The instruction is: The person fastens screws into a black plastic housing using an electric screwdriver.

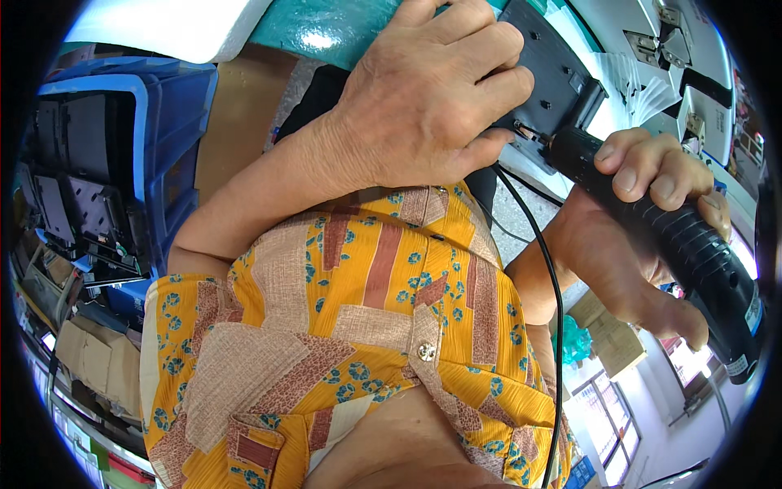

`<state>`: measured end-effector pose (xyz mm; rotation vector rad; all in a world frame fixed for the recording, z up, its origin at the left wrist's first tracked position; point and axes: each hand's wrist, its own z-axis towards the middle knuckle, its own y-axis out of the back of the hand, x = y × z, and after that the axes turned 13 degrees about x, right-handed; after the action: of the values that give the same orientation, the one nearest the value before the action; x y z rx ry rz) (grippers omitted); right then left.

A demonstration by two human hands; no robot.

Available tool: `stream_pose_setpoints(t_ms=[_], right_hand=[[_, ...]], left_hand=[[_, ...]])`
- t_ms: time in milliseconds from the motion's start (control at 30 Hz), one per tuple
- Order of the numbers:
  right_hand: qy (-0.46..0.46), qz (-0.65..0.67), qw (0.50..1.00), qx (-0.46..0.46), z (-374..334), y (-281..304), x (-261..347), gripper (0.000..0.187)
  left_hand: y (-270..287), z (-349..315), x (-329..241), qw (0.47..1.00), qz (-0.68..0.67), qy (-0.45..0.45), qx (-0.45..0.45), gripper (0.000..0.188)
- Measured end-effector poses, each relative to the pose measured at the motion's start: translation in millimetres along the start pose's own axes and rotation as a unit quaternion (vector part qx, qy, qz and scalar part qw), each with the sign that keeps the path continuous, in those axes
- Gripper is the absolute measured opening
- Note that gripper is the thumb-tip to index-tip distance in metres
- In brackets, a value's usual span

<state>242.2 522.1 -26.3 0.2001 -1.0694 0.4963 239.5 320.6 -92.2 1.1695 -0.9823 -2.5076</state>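
A black plastic panel with small raised posts lies at the upper middle. My left hand is closed over its left side, with curled fingers and the thumb at the near edge; the fingertips are partly hidden. My right hand is wrapped around a black electric screwdriver, held tilted with its nose toward the panel. Its thin bit reaches the panel's near edge, close to my left thumb. Whether a screw sits under the bit is too small to tell. A black cable hangs down past my right wrist.
At the left stands a blue crate with several black panels in it. A shiny green surface and a white block are at the far side. Clear plastic sheeting lies beyond the panel. Cardboard boxes sit lower left.
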Motion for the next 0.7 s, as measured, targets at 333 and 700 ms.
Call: stream_pose_setpoints(t_ms=[333,700], right_hand=[[-0.018,-0.025,1.0,-0.003,-1.4,-15.8,4.5,0.094],[-0.007,-0.143,0.989,0.029,-1.9,-36.8,8.5,0.095]], left_hand=[[3.9,2.2,-7.6,0.999,-0.02,0.02,0.027,0.032],[-37.8,-13.7,-10.2,0.997,0.038,0.045,-0.046,0.044]])
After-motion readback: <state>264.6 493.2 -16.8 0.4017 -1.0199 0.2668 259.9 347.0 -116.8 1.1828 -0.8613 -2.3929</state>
